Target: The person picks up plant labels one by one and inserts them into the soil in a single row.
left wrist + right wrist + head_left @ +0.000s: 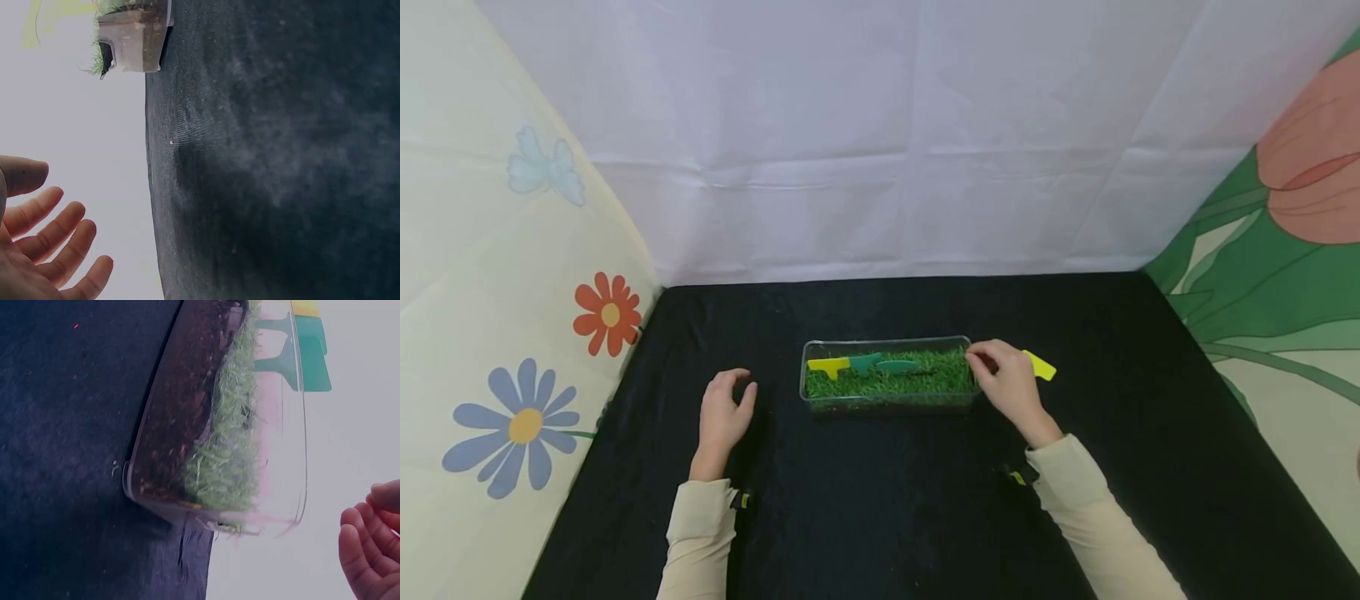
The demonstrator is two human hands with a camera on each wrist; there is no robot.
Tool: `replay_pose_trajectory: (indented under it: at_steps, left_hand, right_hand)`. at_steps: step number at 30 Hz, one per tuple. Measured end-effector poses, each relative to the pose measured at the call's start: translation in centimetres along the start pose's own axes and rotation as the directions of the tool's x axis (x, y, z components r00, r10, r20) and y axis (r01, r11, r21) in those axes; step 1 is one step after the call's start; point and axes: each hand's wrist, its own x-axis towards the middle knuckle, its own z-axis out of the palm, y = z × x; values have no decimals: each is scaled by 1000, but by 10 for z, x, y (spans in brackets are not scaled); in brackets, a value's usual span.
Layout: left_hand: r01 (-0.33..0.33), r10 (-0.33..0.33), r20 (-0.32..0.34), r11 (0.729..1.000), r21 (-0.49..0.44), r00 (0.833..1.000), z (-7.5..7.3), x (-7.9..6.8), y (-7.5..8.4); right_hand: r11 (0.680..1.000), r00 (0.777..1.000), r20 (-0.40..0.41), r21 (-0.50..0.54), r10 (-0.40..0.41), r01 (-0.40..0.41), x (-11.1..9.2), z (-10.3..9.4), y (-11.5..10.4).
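Note:
A clear plastic planter box (891,398) of dark soil and green grass stands on the black cloth. Upright in the grass is a row of plant labels: a yellow label (827,365), a teal label (865,362) and a green label (897,367). My right hand (1009,379) is at the box's right end, fingers loosely bent, thumb and index tips close together; nothing shows between them in the right wrist view. Behind its knuckles, partly hidden, is another yellow label (1040,366). My left hand (724,417) stays left of the box, fingers relaxed and holding nothing.
A black cloth (865,517) covers the table. White fabric (880,167) hangs behind it. Flower-printed panels stand at both sides, with a blue flower (525,427) on the left and a pink tulip (1315,158) on the right.

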Motion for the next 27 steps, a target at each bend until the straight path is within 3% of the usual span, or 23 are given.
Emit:
replay_pose_trajectory:
  at_steps: [14, 27]
  left_hand:
    - [40, -40, 22, 999, -8, 999, -1, 2, 0]
    - [36, -36, 20, 999, -6, 999, -1, 1, -1]
  right_hand:
    - [1000, 999, -38, -23, 10, -11, -3, -9, 10]
    - [995, 999, -30, -89, 31, -34, -6, -15, 22]
